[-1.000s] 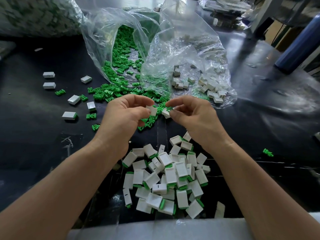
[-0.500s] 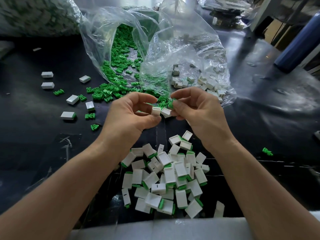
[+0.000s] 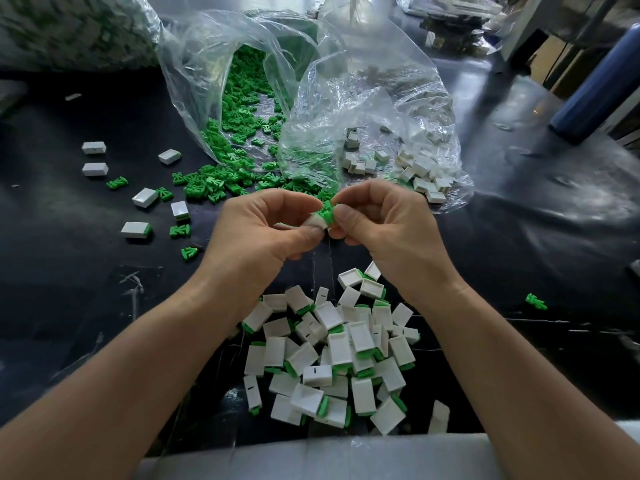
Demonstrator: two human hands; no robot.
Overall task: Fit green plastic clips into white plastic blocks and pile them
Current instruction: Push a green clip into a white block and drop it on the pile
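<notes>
Along the near edge of the black desk (image 3: pixel 519 237) lay a pale grey padded strip (image 3: pixel 311 459). Just beyond it, near the middle of that edge, was a loose pile of white rectangular plastic blocks with green clips already fitted in their ends (image 3: pixel 332 358), lying at all angles and overlapping one another. Above the pile both bare forearms reached forward and the two hands met. The left hand (image 3: pixel 263 233) pinched a small white plastic block (image 3: pixel 317 221) between thumb and forefinger, its other fingers curled into the palm. The right hand (image 3: pixel 384 226) pinched a green plastic clip (image 3: pixel 326 207) between thumb and forefinger, the rest of its fingers curled under. The clip sat against the block's upper end; how far it was in could not be told. A single green clip (image 3: pixel 536 301) lay well apart toward the right edge. Toward the left edge were scattered white blocks (image 3: pixel 93 147) and a few stray clips. Further back, a spill of loose green clips (image 3: pixel 214 181) spread out from the mouth of a crumpled clear plastic bag (image 3: pixel 214 81). Just beside it on the right, a second clear plastic bag (image 3: pixel 398 109) held loose white blocks. Near the far right corner lay a dark blue cylinder (image 3: pixel 595 88).
</notes>
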